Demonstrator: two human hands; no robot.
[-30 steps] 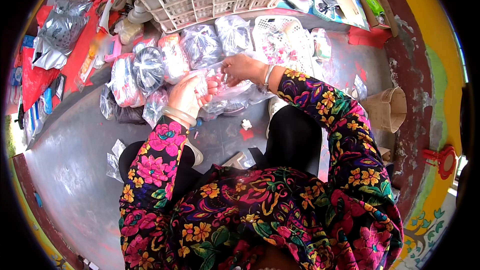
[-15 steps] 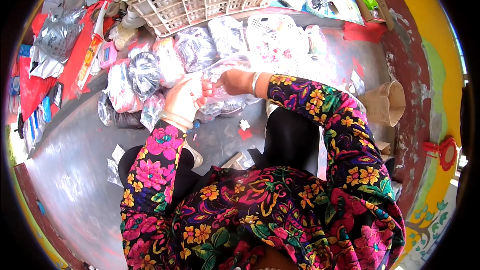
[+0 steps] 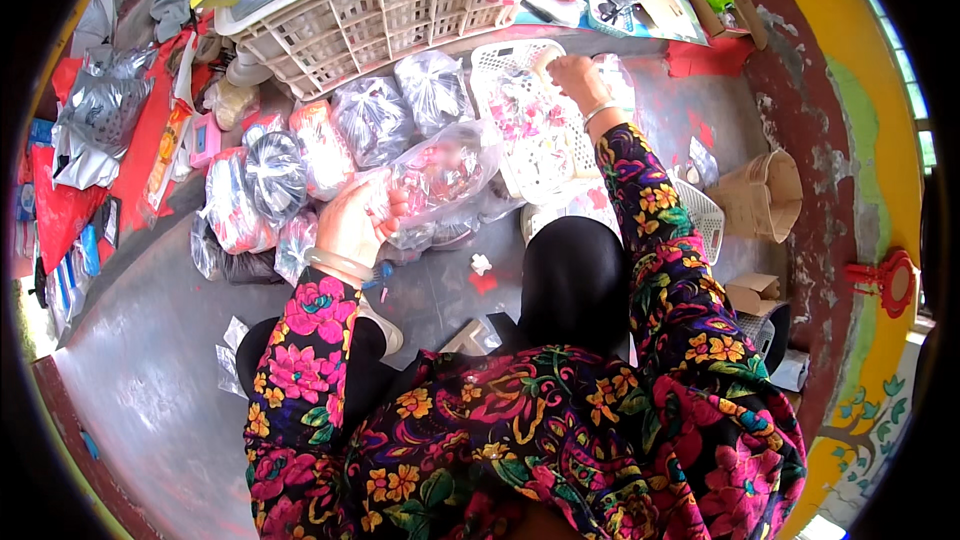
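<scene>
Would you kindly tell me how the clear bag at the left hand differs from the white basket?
The clear bag is soft and transparent; the white basket has opaque walls with holes. The left hand grips the bag, while the right hand is by the basket's far edge. Both contain pinkish items.

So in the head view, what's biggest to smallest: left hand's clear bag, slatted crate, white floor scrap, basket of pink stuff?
Slatted crate
Basket of pink stuff
Clear bag
White floor scrap, easily tiniest

Head view: left of two fisheye cameras worn by the person (image 3: 520, 430) before me, facing down past floral sleeves (image 3: 308, 370) (close, crowding the foreground) to left hand (image 3: 350, 224), right hand (image 3: 581, 83) and floor (image 3: 150, 340).
</scene>
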